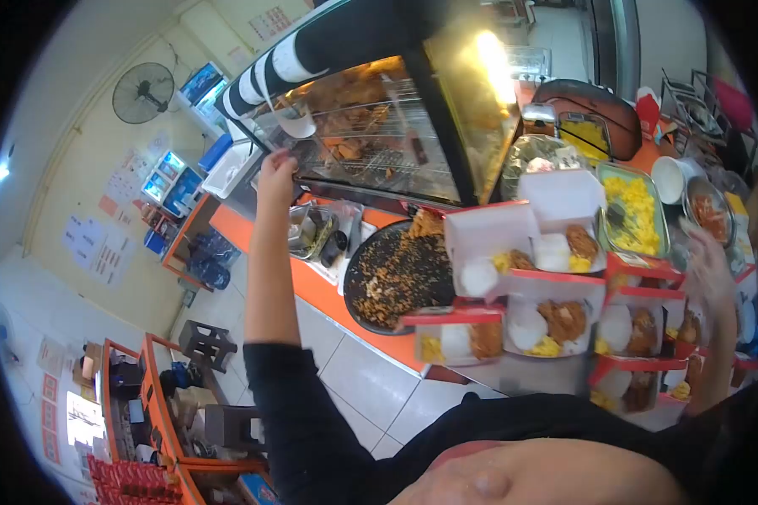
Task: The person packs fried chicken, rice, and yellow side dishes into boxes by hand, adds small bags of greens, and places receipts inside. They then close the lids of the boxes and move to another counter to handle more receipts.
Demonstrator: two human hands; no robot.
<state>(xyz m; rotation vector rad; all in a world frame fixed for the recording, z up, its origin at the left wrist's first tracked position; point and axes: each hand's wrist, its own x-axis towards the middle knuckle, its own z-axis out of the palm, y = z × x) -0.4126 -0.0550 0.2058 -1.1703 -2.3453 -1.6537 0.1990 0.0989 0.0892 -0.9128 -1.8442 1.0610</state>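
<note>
My left hand [278, 168] is raised at the lower left corner of the glass food warmer [434, 126], its fingers closed on the edge of the glass door. Pieces of fried chicken [349, 114] lie on the racks inside. My right hand [707, 263], slightly blurred, hovers on the right with fingers apart and nothing visible in them. Just beneath it are several open meal boxes [556, 290] holding rice, fried chicken and scrambled egg. A round black pan [400, 278] with crumbs and one chicken piece sits before the warmer.
A glass dish of scrambled egg [634, 215] stands behind the boxes, with a bowl of red food [709, 210] and a white tub [669, 179] to its right. A metal container with tongs [316, 231] is left of the pan. Stools [206, 343] stand on the tiled floor.
</note>
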